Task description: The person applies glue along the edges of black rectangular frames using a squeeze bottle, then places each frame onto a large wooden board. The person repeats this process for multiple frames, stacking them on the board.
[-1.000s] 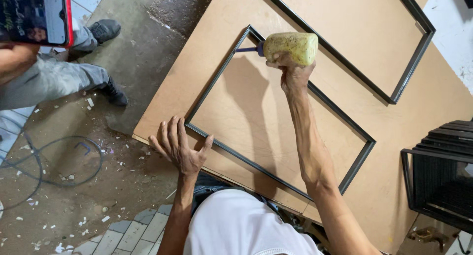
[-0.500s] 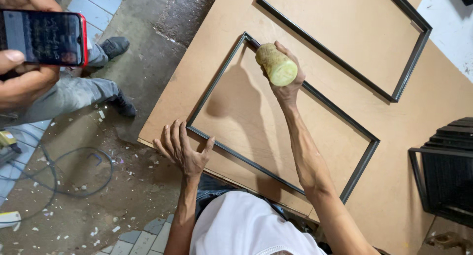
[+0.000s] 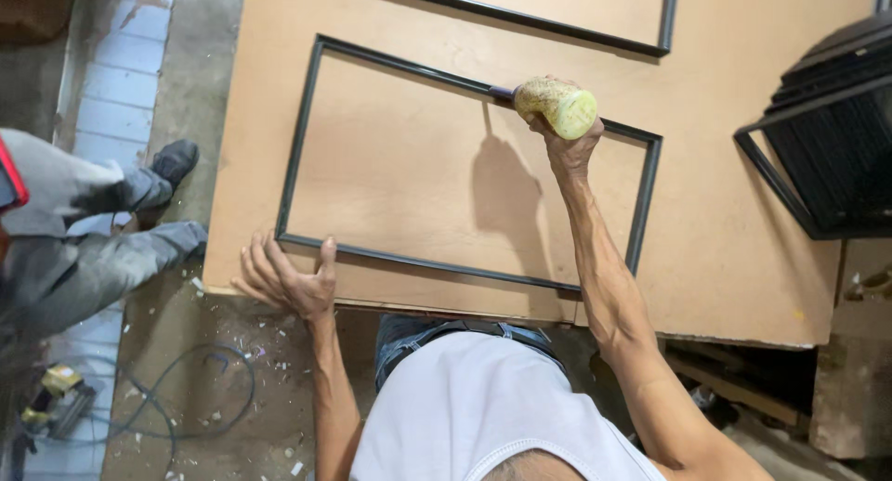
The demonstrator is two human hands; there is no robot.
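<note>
The right hand [image 3: 569, 142] grips a yellowish bottle [image 3: 556, 106], fingers wrapped tight around it, its nozzle just beyond them touching the black metal frame [image 3: 446, 267]. The left hand [image 3: 283, 278] lies flat, fingers spread wide over the brown board [image 3: 743, 249] edge, thumb touching the frame's near corner

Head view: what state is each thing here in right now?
Black rectangular metal frame: flat on the board.
Yellowish plastic bottle: tilted, nozzle against the frame's far bar.
Right hand: gripping the bottle.
Left hand: fingers spread, pressing the frame's near corner.
Brown fibreboard sheet: lying flat.
</note>
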